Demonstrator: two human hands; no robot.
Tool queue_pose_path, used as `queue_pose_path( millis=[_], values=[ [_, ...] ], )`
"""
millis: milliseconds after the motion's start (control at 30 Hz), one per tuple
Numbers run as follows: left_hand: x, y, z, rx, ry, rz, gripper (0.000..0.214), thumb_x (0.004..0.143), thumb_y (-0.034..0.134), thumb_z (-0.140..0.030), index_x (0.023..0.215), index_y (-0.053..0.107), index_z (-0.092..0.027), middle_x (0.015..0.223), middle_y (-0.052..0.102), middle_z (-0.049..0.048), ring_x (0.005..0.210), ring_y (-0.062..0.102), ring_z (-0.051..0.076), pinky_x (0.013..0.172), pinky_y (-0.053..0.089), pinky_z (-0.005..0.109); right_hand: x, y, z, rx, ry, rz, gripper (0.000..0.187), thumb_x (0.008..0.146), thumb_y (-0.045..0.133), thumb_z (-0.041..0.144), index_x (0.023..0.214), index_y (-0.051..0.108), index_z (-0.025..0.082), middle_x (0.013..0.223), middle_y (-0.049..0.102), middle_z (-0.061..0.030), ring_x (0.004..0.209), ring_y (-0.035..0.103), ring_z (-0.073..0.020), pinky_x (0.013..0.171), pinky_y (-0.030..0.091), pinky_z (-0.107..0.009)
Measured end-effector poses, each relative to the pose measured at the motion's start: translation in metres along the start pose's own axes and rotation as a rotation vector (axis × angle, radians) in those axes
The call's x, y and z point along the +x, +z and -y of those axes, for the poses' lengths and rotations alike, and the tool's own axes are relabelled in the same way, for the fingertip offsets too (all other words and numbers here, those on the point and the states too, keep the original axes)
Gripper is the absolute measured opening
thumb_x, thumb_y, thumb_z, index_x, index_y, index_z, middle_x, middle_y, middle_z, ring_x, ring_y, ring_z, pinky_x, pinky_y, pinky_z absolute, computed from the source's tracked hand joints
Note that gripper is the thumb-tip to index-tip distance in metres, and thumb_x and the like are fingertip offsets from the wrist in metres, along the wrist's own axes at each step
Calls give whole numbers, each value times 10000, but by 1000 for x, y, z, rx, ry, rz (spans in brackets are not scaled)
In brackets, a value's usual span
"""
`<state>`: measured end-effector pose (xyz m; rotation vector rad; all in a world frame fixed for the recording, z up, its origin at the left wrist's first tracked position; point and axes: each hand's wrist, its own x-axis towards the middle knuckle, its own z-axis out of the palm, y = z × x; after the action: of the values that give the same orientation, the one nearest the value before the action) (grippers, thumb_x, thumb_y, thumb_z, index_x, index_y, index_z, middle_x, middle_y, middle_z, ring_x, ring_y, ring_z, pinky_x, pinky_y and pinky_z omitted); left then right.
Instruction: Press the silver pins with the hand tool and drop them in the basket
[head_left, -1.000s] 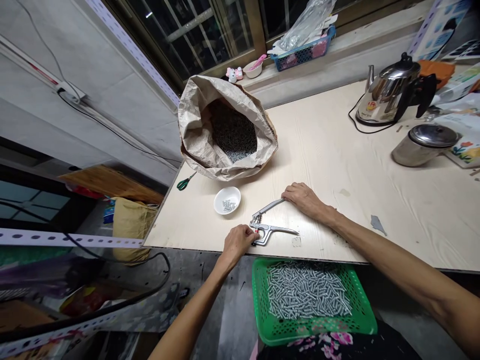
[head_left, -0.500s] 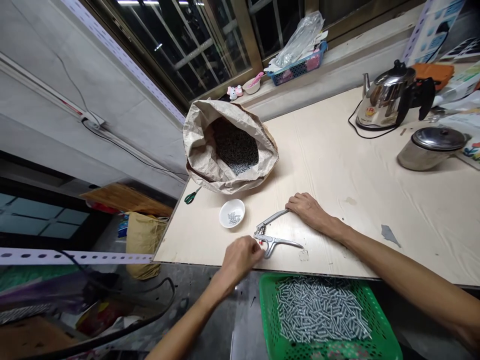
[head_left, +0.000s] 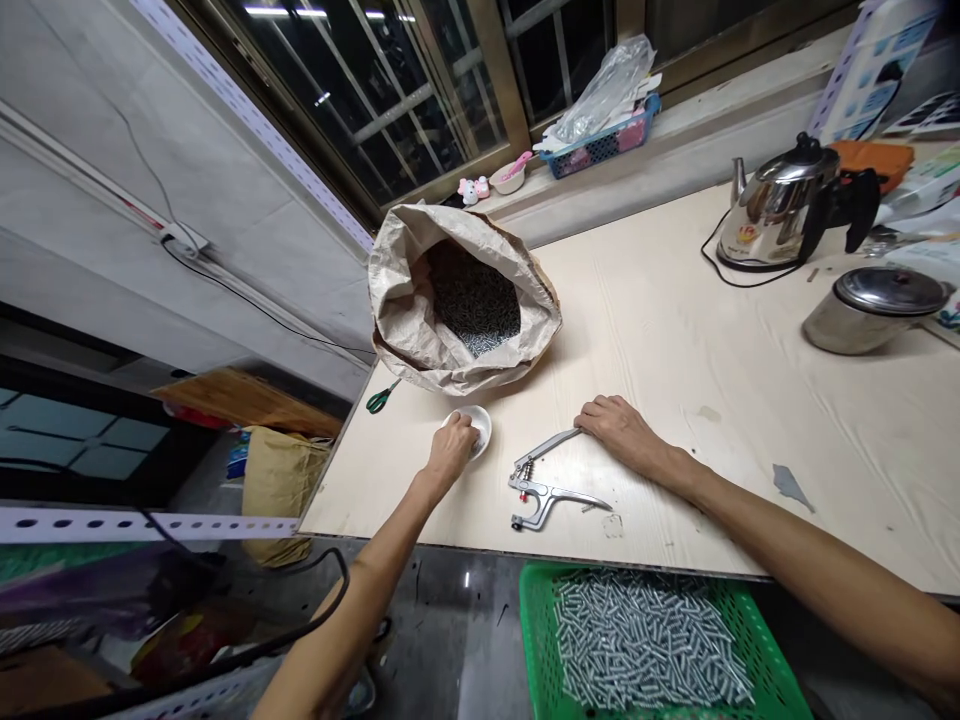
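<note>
Silver metal pliers (head_left: 551, 494) lie on the pale wooden table (head_left: 637, 340), handles pointing right, upper tip gripped by the right hand (head_left: 616, 430); leftward, the left hand (head_left: 451, 447), hold unclear, dips into a round white bowl (head_left: 484, 430).

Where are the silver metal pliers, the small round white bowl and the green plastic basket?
Silver metal pliers (head_left: 551, 494): head view, lower handle's base.
Small round white bowl (head_left: 484, 428): head view, right inner wall.
Green plastic basket (head_left: 538, 640): head view, left wall.

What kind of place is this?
Probably a little workshop, maybe at home: silver hand pliers on the table, a green basket full of small metal pieces, and a steel kettle too.
</note>
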<state>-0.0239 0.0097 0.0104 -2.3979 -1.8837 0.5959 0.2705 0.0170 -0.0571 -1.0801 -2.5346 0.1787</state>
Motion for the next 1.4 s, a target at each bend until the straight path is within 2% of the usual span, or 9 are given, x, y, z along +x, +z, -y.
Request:
queue_pose_path(
  millis=[167, 367, 533, 833, 967, 1067, 1133, 1200, 1400],
  values=[
    [7, 1, 6, -40, 41, -39, 254, 858, 429, -115, 818, 679, -127, 945, 639, 155, 971, 548, 266, 697, 455, 305, 3, 5, -4, 3, 9, 0, 187, 916, 458, 97, 864, 615, 186, 871, 613, -37, 832, 473, -174, 727, 288, -307],
    [-27, -13, -22, -420, -70, -395, 194, 837, 509, -255, 849, 672, -152, 863, 681, 93, 808, 598, 212, 718, 458, 296, -5, -21, 13, 31, -4, -50, 134, 898, 539, 193, 1001, 625, 194, 1016, 591, -66, 877, 458, -187, 726, 289, -319],
    [-71, -8, -67, -915, -169, -227, 246, 798, 548, -363, 850, 691, -170, 768, 700, 31, 660, 601, 150, 628, 446, 240, -37, -40, 50, 21, -283, 58, 222, 939, 489, 259, 763, 608, 193, 795, 567, -32, 783, 403, -171, 701, 247, -334],
    [-83, 17, -81, -1176, -345, -149, 277, 700, 595, -369, 823, 704, -146, 746, 702, 45, 651, 597, 157, 603, 437, 243, -62, -4, 67, -115, -263, -40, 265, 931, 405, 80, 759, 589, 163, 759, 561, -42, 766, 414, -172, 755, 280, -364],
    [-91, 20, -82, -1263, -383, -147, 329, 698, 602, -408, 838, 699, -127, 713, 682, 38, 590, 555, 138, 567, 423, 240, -73, -24, 73, 100, -177, 61, 241, 948, 404, 149, 806, 597, 169, 822, 589, -47, 791, 467, -173, 755, 315, -368],
    [-93, 27, -81, -1315, -406, -125, 352, 684, 614, -444, 797, 699, -122, 681, 668, 36, 578, 544, 133, 553, 409, 237, -83, -45, 72, 441, -298, 310, 148, 933, 483, 241, 868, 611, 202, 820, 596, -2, 755, 508, -132, 725, 353, -311],
    [-90, 33, -79, -1325, -426, -108, 354, 647, 638, -454, 753, 702, -123, 697, 675, 48, 613, 560, 144, 567, 413, 240, -82, -54, 67, 517, -289, 341, 142, 932, 496, 271, 944, 620, 202, 858, 603, -10, 768, 523, -127, 716, 370, -288],
    [-85, 36, -78, -1332, -458, -86, 358, 601, 662, -460, 715, 702, -123, 714, 681, 61, 638, 569, 154, 572, 414, 243, -72, -56, 61, 424, -165, 242, 185, 942, 474, 272, 997, 623, 178, 901, 600, -47, 807, 524, -151, 717, 375, -297],
    [-74, 35, -74, -1347, -460, 84, 400, 564, 676, -488, 708, 713, -117, 543, 595, 8, 521, 470, 110, 500, 329, 226, -37, -28, 55, 210, -38, 179, 145, 888, 573, 297, 932, 620, 167, 906, 585, -62, 807, 512, -176, 689, 355, -299]
  ],
)
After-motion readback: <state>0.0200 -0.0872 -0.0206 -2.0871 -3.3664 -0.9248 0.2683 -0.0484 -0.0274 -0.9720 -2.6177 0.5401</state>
